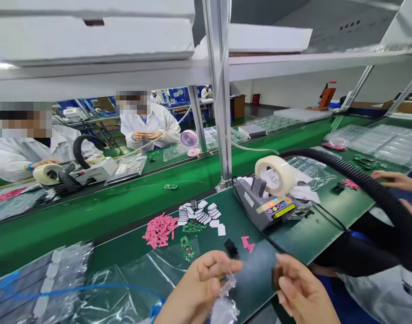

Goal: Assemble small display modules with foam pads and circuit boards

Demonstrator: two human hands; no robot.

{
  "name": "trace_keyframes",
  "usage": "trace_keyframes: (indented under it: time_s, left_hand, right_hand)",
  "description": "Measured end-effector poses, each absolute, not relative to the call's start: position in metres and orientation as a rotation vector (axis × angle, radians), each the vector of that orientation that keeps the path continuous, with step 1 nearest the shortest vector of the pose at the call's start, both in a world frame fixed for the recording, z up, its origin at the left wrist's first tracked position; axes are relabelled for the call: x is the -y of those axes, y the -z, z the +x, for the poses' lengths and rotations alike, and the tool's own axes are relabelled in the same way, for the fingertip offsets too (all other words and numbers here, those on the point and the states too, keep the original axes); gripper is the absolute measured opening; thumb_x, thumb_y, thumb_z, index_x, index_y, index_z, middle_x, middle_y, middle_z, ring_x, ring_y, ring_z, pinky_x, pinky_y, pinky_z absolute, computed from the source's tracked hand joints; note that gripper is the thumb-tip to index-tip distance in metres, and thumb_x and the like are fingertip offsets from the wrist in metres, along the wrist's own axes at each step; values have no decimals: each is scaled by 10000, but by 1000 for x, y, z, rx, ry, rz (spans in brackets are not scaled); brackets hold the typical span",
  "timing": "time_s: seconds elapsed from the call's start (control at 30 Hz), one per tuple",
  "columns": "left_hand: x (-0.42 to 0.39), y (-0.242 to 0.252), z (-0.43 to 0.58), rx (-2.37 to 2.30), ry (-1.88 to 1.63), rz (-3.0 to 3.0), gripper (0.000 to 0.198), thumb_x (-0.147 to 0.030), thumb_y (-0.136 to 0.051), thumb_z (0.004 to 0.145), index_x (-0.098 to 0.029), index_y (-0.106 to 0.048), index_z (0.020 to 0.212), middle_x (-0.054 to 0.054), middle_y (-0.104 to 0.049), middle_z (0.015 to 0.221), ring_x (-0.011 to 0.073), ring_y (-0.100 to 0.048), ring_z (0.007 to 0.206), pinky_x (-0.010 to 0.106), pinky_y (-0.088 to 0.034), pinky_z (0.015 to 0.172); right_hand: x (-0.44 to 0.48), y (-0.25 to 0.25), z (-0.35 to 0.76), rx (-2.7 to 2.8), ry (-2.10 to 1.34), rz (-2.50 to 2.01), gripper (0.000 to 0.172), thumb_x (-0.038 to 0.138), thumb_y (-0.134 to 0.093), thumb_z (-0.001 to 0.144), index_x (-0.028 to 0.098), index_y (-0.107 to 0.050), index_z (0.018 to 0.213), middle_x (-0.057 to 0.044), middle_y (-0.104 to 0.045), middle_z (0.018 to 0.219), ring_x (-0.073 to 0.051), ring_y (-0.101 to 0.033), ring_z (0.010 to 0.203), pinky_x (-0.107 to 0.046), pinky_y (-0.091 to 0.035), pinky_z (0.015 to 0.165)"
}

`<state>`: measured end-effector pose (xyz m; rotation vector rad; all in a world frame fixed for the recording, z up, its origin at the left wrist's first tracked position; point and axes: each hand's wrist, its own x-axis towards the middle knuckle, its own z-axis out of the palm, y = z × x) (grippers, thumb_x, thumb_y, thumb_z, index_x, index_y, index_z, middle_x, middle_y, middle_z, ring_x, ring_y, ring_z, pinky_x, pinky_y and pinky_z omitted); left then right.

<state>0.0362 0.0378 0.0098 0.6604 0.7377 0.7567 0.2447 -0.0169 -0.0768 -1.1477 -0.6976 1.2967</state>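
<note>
My left hand (201, 288) is low in the middle, fingers curled and pinching a small clear plastic bag (226, 299) that hangs crumpled below it. My right hand (298, 288) is beside it, fingers closed on a small dark part (276, 276) held near the bag's mouth. Just beyond my hands on the green mat (233, 211) lie a small black part (231, 248), a green circuit board (186, 247) and a few pink pieces (247, 243). Farther back are a pile of pink pieces (159, 230) and several white labels (201, 213).
A tape dispenser (269, 198) with a roll of tape stands to the right behind a thick black hose (371, 189). Clear plastic bags (57, 283) lie at lower left. A green conveyor (124, 198) runs across. Two people in white coats work opposite; another person's hand (395, 180) is at right.
</note>
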Motion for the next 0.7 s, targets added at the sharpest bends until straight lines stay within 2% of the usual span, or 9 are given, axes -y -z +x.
trace_keyframes:
  time_s: [0.1,0.17,0.33,0.5,0.57,0.7]
  left_hand:
    - [-31,-7,19,-664,-773,773,408,-436,-845,480,-245,-723,819,72,-607,1273,277,-483,1225,371,-340,992]
    - [-28,-6,3,-598,-772,845,430,-441,-851,455,-263,-732,829,58,-524,1374,305,-431,1285,388,-313,1028]
    - [-26,-7,-31,-439,-812,942,309,-451,-773,609,-295,-752,875,78,-581,1292,305,-465,1258,427,-301,1042]
    - [-27,-3,-49,-338,-835,941,316,-488,-767,599,-266,-780,824,119,-621,1187,347,-502,1187,481,-324,1019]
    - [-25,0,-53,-338,-865,924,319,-503,-758,602,-270,-782,818,108,-608,1178,333,-496,1183,457,-337,1017]
    - [-20,0,-57,-358,-850,910,226,-437,-751,648,-292,-780,820,76,-603,1134,261,-521,1135,367,-371,995]
  right_hand:
    - [-1,48,194,758,-1362,-997,430,350,-771,687,313,-609,1084,48,-581,673,-59,-539,459,-144,-417,378]
    - [-10,34,169,796,-1419,-918,458,315,-788,674,310,-599,1091,70,-547,628,-37,-509,456,-121,-403,402]
    - [-17,23,127,799,-1634,-793,477,315,-805,656,293,-592,1082,69,-558,624,-20,-473,487,-96,-366,434]
    - [-19,20,113,946,-1690,-858,427,328,-788,677,300,-590,1055,67,-555,654,-34,-492,525,-123,-397,481]
    - [-19,17,113,1145,-1524,-924,381,319,-750,721,304,-587,1066,57,-563,668,-61,-534,570,-159,-442,533]
    - [-17,0,117,1561,-701,-1009,137,297,-650,804,270,-590,924,28,-552,709,-113,-564,655,-228,-481,619]
